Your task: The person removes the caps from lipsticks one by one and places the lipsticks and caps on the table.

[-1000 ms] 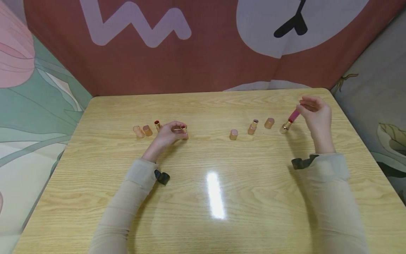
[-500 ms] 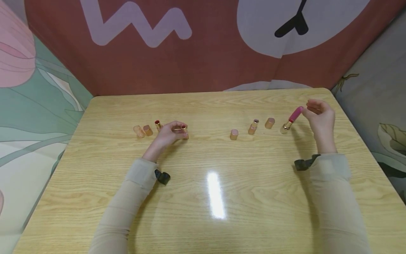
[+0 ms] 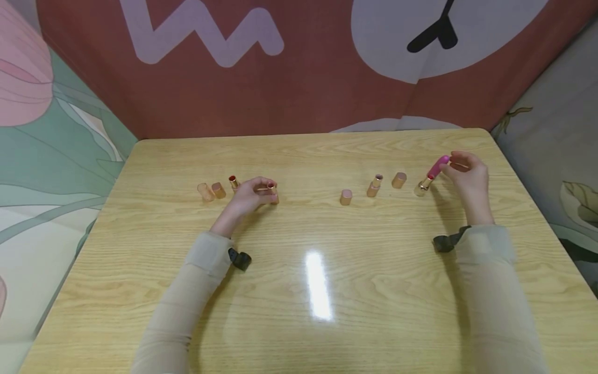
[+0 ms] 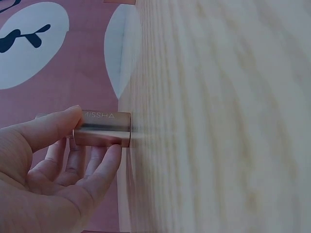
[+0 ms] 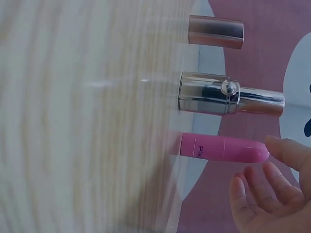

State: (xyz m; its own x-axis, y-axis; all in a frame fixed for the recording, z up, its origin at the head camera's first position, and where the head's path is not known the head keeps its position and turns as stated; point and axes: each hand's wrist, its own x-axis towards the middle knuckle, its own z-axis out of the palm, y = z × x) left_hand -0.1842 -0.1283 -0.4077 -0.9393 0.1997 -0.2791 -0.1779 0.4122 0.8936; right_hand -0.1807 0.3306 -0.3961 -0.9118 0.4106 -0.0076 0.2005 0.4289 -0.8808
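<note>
In the left wrist view my left hand (image 4: 68,179) pinches a rose-gold lipstick (image 4: 104,128) lettered MISSHA, its base at the table surface. From above, this lipstick shows uncapped with a red tip. My right hand (image 3: 469,176) is at the top of a bright pink lipstick tube (image 5: 223,148), which stands upright on the table. Its thumb is right at the rounded tip, and the other fingers are spread loosely. Beside that tube stands a silver-and-gold lipstick (image 5: 209,92). An uncapped red lipstick (image 3: 233,182) is partly hidden behind my left hand.
Left of my left hand are a clear cap (image 3: 204,192) and a rose-gold cap (image 3: 218,190). Toward the right stand a pinkish cap (image 3: 345,197), an uncapped lipstick (image 3: 374,186) and another rose-gold cap (image 3: 399,180). A red patterned cloth (image 3: 303,98) hangs behind the table.
My right hand has drawn off the pink tube to the right, then come back slightly toward its tip. The tube stays standing. My left hand keeps its place on the rose-gold lipstick.
</note>
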